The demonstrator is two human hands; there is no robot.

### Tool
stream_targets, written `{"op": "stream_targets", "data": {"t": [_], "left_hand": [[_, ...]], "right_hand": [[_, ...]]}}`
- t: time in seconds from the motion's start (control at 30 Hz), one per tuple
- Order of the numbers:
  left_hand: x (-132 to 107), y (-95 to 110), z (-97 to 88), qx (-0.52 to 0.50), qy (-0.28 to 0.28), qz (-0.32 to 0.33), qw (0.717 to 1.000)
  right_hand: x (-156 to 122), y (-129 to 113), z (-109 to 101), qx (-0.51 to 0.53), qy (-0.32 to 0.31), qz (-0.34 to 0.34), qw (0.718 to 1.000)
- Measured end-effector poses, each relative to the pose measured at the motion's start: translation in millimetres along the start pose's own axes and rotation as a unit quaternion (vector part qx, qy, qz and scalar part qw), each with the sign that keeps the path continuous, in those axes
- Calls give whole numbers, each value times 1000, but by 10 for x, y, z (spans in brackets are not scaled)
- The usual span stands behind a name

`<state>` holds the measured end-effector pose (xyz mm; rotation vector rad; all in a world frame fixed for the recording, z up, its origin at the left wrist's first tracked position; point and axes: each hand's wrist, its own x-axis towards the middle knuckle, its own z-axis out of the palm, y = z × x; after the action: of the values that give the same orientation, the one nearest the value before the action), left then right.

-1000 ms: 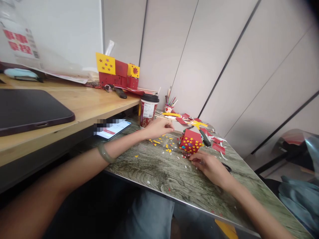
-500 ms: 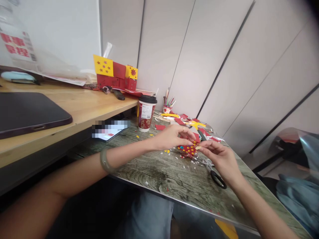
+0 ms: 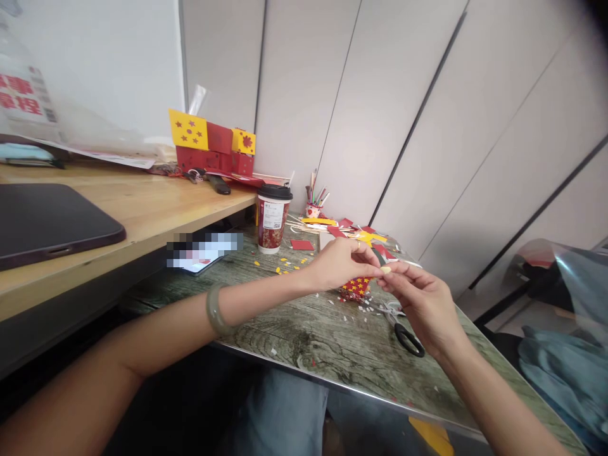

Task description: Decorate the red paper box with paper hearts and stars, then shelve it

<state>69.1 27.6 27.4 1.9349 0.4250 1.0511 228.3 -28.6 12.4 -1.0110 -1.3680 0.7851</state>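
Observation:
My left hand (image 3: 339,261) and my right hand (image 3: 420,297) meet above the grey wood-grain table (image 3: 323,342), fingertips pinched together on a tiny pale yellow piece (image 3: 386,269). Just below them stands a small red paper box with yellow stars (image 3: 355,288), partly hidden by my left hand. Black-handled scissors (image 3: 403,329) lie on the table under my right hand. A green bangle (image 3: 216,309) is on my left wrist.
A red paper cup with a black lid (image 3: 272,217), a phone (image 3: 202,253), a pencil pot (image 3: 313,206) and red and yellow paper scraps (image 3: 342,231) sit beyond. A higher wooden desk (image 3: 142,202) on the left holds a dark tablet (image 3: 47,225) and red-yellow paper boxes (image 3: 213,149).
Both hands left the table, rose and came together over the starred box, pinching a small piece. The scissors, earlier under my right hand, now lie uncovered.

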Motion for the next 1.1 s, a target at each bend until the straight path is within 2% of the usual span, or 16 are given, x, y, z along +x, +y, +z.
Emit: {"op": "stream_targets", "data": {"t": [0.27, 0.5, 0.83, 0.93, 1.1], "left_hand": [[-49, -10, 20, 60, 5, 0, 998], [-75, 27, 50, 40, 7, -9, 999], [-101, 46, 61, 60, 12, -4, 998], [-87, 65, 52, 110, 13, 3, 994], [-51, 135, 40, 185, -12, 3, 983]], "right_hand": [[-65, 15, -60, -92, -7, -31, 995], [-94, -39, -27, -130, 27, -67, 989], [-118, -62, -28, -185, 17, -84, 979], [-121, -89, -55, -246, 0, -106, 963], [-109, -175, -133, -380, -27, -151, 912]]}}
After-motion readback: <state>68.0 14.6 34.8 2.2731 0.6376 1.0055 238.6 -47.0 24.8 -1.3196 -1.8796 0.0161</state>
